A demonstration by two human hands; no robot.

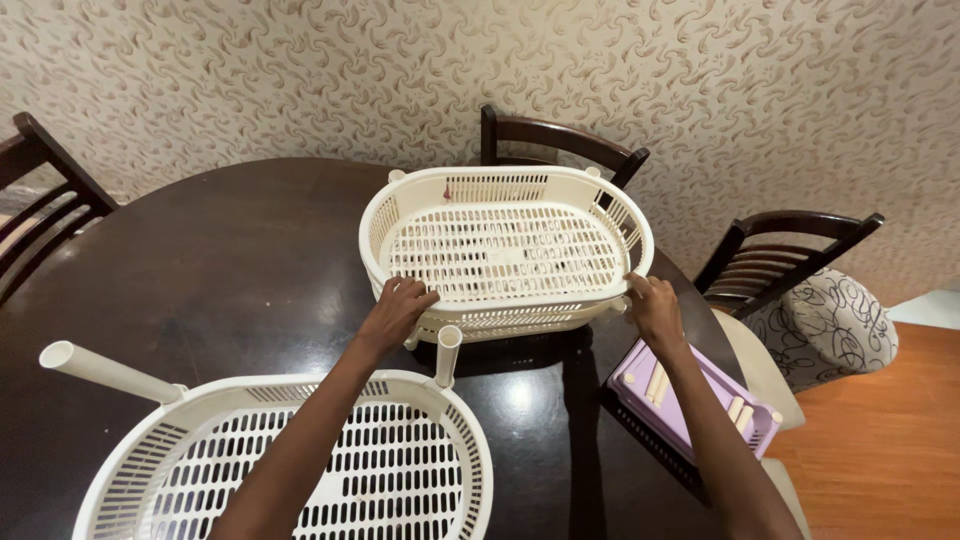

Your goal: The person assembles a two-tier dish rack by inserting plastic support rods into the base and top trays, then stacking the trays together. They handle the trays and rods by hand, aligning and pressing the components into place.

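Bright, sharp; tabletop glare; fisheye edges

The cream plastic basket (506, 250) is oval, with a slotted floor and slatted walls under a smooth rolled rim. It stands upright on the dark round table (200, 270), towards the far edge, its long axis running left to right. Short round sockets show at its rim corners and underneath its near side. The person's left hand (396, 310) grips the near rim at the left end, fingers curled over it, and the right hand (652, 305) holds the near rim at the right end. The basket is empty, and its base appears to rest just above the tabletop on stubby feet.
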